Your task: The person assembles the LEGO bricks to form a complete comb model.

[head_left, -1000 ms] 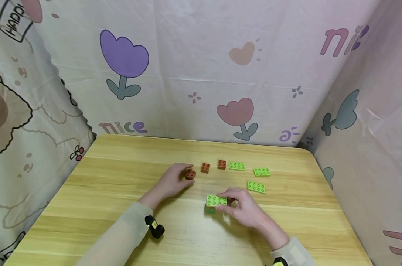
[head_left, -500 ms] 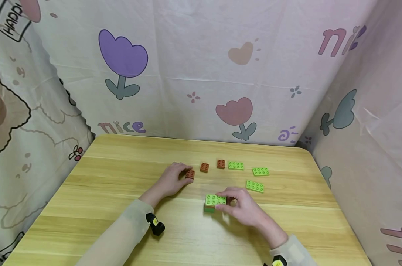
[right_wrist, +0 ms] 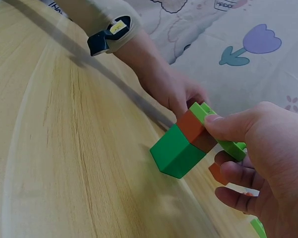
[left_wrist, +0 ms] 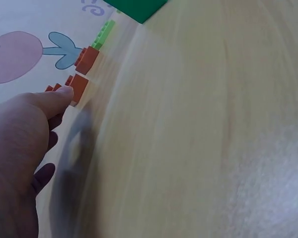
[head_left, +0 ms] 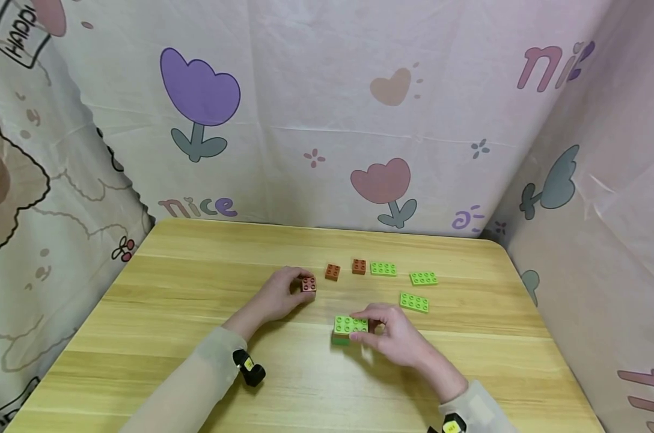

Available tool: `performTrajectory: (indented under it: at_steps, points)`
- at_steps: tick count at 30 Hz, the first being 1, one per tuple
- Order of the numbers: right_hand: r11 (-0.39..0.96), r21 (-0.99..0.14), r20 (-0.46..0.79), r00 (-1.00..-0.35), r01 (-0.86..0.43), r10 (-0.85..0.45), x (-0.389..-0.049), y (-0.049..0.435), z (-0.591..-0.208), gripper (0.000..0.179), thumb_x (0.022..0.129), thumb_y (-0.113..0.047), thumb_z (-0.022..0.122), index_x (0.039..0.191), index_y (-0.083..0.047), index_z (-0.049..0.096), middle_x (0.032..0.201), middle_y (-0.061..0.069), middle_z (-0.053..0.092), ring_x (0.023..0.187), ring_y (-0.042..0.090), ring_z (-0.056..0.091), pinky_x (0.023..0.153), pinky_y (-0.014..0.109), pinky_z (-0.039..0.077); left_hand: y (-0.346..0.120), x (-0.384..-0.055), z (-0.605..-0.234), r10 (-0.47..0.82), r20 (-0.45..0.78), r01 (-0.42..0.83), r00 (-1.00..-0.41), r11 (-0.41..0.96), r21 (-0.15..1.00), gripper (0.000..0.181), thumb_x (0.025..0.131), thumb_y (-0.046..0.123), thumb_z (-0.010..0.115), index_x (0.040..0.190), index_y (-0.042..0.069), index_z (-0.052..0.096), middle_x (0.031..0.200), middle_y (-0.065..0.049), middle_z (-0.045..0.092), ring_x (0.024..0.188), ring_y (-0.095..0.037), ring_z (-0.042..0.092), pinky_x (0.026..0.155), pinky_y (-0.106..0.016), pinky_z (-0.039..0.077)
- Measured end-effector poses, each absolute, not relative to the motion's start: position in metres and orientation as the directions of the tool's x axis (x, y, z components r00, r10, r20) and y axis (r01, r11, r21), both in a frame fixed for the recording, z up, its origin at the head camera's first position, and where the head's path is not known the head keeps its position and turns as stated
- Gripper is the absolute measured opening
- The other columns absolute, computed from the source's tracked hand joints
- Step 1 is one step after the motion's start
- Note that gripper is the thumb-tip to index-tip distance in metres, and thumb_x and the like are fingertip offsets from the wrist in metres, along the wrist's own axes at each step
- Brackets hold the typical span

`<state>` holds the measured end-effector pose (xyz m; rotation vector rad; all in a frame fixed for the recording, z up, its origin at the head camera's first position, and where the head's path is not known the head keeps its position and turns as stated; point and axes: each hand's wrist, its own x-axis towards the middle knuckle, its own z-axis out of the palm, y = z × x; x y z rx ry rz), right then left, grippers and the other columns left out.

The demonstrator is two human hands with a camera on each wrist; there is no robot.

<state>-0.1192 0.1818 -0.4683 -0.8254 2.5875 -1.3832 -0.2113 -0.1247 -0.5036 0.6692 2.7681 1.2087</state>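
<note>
At the left of the row, a small brown toy building brick (head_left: 308, 284) with studs is pinched between the thumb and fingers of my left hand (head_left: 278, 294). My right hand (head_left: 392, 337) grips a stack of bricks by its right end, nearer to me. On top of that stack is a light green brick (head_left: 343, 325); under it, a brown brick (right_wrist: 192, 128) and then a darker green block (right_wrist: 179, 153) at the bottom. The right thumb presses the light green brick in the right wrist view, where the fingers hide part of the stack's far side.
Two more brown bricks, one (head_left: 332, 272) beside the left hand and another (head_left: 359, 266) farther right, lie on the wooden table (head_left: 197, 252). Three light green bricks (head_left: 414, 302) lie beyond the right hand. Printed cloth (head_left: 284, 90) hangs behind the table and at both sides.
The left fingers have closed on the brown brick, which has turned from slanted to nearly straight. The right hand and the stack have stayed in place.
</note>
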Motion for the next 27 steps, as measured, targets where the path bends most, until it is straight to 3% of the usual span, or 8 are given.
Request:
performTrajectory:
  at_steps: [7,13,17,27]
  points:
    - [0.432,-0.799,0.169,-0.846,-0.417,-0.505,-0.12,0.182,-0.468,0.039,0.091,-0.029,0.085,0.125,-0.012,0.077,0.107,-0.017,0.073,0.101,0.01,0.069,0.095,0.04,0.056,-0.122,-0.204,-0.496,0.418,0.082,0.321,-0.905,0.542,0.777,0.046,0.096,0.032,0.081,0.137,0.014,0.068,0.121,0.005,0.071,0.117,-0.022,0.067,0.105,-0.048,0.052]
    - [0.433,-0.793,0.176,-0.842,-0.428,-0.509,-0.121,0.182,-0.468,0.039,0.091,-0.029,0.086,0.125,-0.013,0.077,0.108,-0.017,0.073,0.103,0.01,0.069,0.096,0.04,0.056,-0.117,-0.192,-0.482,0.445,0.073,0.324,-0.893,0.521,0.789,0.053,0.097,0.037,0.079,0.142,0.014,0.066,0.135,-0.001,0.069,0.128,-0.029,0.062,0.108,-0.053,0.049]
    - [0.431,-0.794,0.176,-0.841,-0.428,-0.511,-0.121,0.182,-0.467,0.039,0.09,-0.028,0.086,0.125,-0.013,0.077,0.109,-0.016,0.073,0.103,0.011,0.069,0.096,0.04,0.056,-0.112,-0.185,-0.473,0.464,0.098,0.363,-0.88,0.526,0.769,0.055,0.097,0.042,0.077,0.143,0.014,0.065,0.142,0.0,0.065,0.135,-0.029,0.057,0.114,-0.055,0.043]
    - [0.426,-0.795,0.178,-0.838,-0.432,-0.516,-0.122,0.183,-0.468,0.039,0.091,-0.029,0.086,0.125,-0.012,0.077,0.107,-0.017,0.073,0.103,0.011,0.069,0.095,0.041,0.056,-0.094,-0.165,-0.456,0.568,0.201,0.505,-0.798,0.447,0.739,0.047,0.098,0.039,0.077,0.14,0.019,0.067,0.139,0.004,0.067,0.13,-0.019,0.06,0.11,-0.047,0.047]
